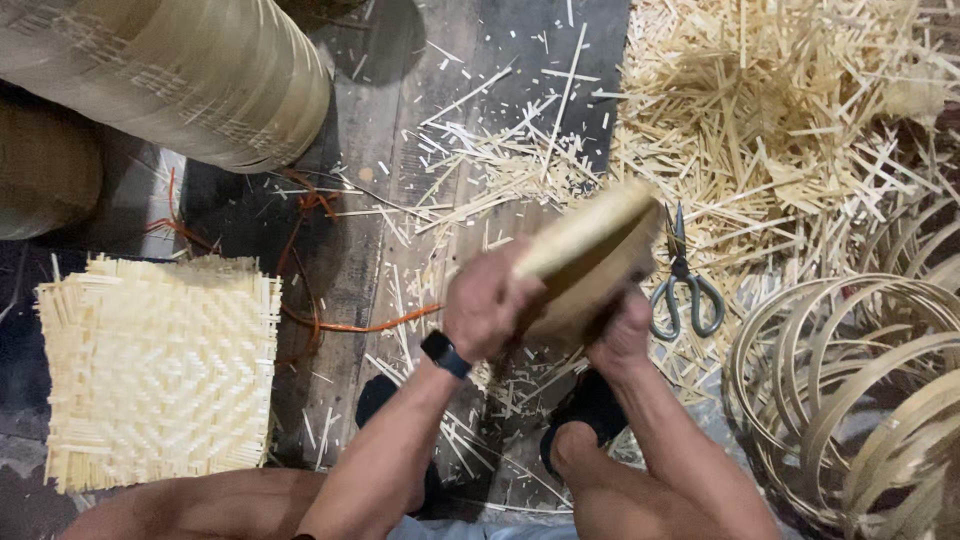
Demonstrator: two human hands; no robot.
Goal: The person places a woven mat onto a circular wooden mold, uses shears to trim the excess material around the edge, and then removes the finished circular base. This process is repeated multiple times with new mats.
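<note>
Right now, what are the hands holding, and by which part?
Both hands grip a round bamboo basket: left hand on its near-left rim, right hand under its lower edge.

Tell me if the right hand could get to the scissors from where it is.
Probably yes: the scissors lie in the open on strips just beside the right hand, but it now grips the round basket.

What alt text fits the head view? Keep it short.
Seen from above, a person's left hand and right hand grip a round woven bamboo basket over a floor strewn with bamboo strips. Scissors lie beside it, bamboo hoops to the right, a square woven mat to the left.
</note>
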